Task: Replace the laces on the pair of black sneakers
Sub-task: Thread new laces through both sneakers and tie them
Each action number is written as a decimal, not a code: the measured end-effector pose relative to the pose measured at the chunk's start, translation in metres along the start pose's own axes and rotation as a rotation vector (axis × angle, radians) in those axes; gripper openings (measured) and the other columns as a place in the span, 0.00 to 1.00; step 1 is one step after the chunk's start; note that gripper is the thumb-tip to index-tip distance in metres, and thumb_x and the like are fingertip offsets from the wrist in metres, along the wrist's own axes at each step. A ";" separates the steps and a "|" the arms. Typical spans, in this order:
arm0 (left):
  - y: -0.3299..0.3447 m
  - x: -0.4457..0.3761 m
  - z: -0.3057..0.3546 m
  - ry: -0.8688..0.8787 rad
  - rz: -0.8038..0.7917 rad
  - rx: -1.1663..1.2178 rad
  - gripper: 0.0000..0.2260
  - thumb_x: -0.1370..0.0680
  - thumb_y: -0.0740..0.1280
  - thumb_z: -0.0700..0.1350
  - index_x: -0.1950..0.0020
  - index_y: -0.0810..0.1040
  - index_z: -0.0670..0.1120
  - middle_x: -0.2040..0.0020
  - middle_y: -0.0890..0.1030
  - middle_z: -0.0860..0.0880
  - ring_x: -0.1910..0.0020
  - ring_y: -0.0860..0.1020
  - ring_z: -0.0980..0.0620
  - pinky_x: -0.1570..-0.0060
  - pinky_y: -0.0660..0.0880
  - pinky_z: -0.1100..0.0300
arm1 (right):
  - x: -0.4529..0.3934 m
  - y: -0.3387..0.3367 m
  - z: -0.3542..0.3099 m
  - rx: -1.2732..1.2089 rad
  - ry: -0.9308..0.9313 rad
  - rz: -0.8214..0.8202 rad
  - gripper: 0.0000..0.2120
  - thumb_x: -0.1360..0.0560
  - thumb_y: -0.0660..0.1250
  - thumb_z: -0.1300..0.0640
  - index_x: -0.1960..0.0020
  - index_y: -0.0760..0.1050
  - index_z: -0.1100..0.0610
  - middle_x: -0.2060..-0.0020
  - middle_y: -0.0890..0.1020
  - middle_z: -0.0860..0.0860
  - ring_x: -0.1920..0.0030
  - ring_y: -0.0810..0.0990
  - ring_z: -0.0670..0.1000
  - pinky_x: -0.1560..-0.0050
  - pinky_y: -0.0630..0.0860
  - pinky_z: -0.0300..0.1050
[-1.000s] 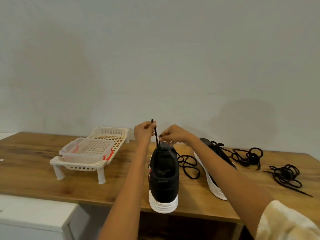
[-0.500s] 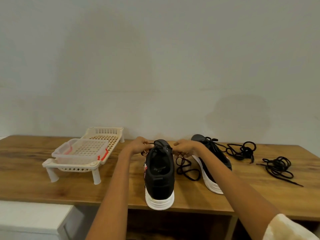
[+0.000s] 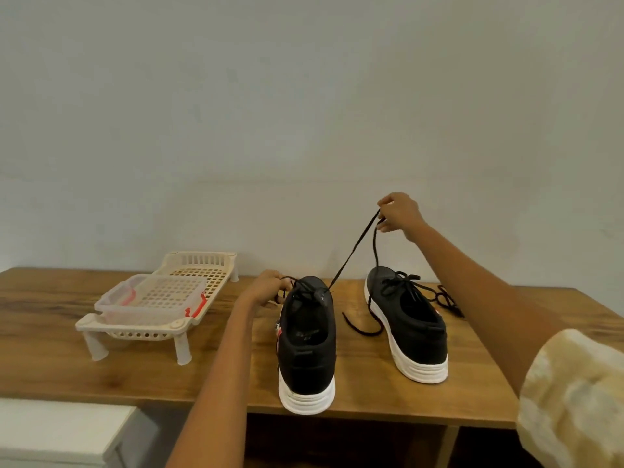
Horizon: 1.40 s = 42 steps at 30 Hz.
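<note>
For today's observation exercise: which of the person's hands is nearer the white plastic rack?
Left. The left hand sits low beside the rack; the right hand is raised beyond both sneakers.

L hand (image 3: pixel 266 288) fingertips hidden behind toe end of near sneaker (image 3: pixel 307 339), so can't tell what it's pinching. Lace (image 3: pixel 354 251) end lost inside R hand (image 3: pixel 398 212). R forearm covers most of loose lace pile (image 3: pixel 447 300) by tabletop (image 3: pixel 135 373) far-right edge. Eyelets on near sneaker too small/dark to tell which are threaded. Tabletop cut by frame left and right. White unit (image 3: pixel 60 430) cropped at bottom-left corner.
</note>
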<state>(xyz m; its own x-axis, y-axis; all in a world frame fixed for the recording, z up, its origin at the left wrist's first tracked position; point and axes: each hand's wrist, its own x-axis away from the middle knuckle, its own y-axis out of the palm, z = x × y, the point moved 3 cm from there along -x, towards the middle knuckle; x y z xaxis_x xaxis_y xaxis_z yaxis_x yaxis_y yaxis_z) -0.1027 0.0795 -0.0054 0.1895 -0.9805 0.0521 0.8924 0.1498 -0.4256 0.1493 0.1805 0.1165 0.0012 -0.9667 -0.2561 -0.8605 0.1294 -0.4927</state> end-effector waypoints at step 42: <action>-0.108 0.079 0.335 0.362 0.274 0.098 0.11 0.17 0.54 0.40 0.45 0.73 0.37 0.61 0.72 0.45 0.70 0.71 0.50 0.66 0.75 0.57 | 0.053 -0.064 -0.227 -0.405 -0.370 -0.152 0.08 0.28 0.69 0.69 0.49 0.80 0.69 0.66 0.80 0.56 0.69 0.80 0.51 0.69 0.80 0.38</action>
<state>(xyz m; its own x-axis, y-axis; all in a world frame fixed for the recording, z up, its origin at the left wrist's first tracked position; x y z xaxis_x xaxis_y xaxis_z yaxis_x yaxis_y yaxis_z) -0.0475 0.0286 0.3471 0.2842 -0.8819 -0.3762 0.8672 0.4038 -0.2914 0.0891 0.0705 0.3235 0.2562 -0.8164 -0.5175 -0.9632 -0.1708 -0.2074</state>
